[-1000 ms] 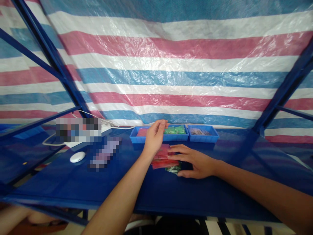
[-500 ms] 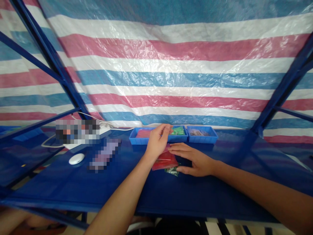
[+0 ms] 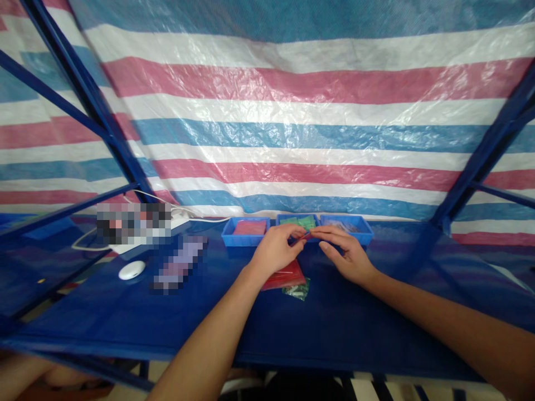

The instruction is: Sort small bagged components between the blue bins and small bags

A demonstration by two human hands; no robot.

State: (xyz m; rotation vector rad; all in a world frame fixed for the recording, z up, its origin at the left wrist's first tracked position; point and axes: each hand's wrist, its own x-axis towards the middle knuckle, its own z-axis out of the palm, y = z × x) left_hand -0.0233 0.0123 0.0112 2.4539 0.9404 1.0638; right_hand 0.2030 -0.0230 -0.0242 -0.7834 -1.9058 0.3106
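In front of the trays, my left hand [image 3: 279,248] has thumb and fingers closed on a thin red plastic bag [image 3: 307,235], of which only a small edge shows. My right hand [image 3: 349,255] is beside it, fingers stretched toward that edge and touching or nearly touching it, thumb held apart. Below the left hand, a red zip bag [image 3: 287,277] lies flat on the blue table; whether it joins the edge in my fingers is hidden. A small clear-and-green packet [image 3: 297,291] sticks out from under its near side.
Behind my hands stand three blue trays: one with pink-red bags [image 3: 249,227], one with green packets [image 3: 297,223], one with clear packets [image 3: 340,226]. To the left are a white oval case [image 3: 131,270], a blurred-out flat object [image 3: 179,264] and a white power strip [image 3: 144,236] with cables.
My left hand has come down and right from over the trays, fingers now closed on the red edge. My right hand has moved up and right, away from the flat bag and packet.
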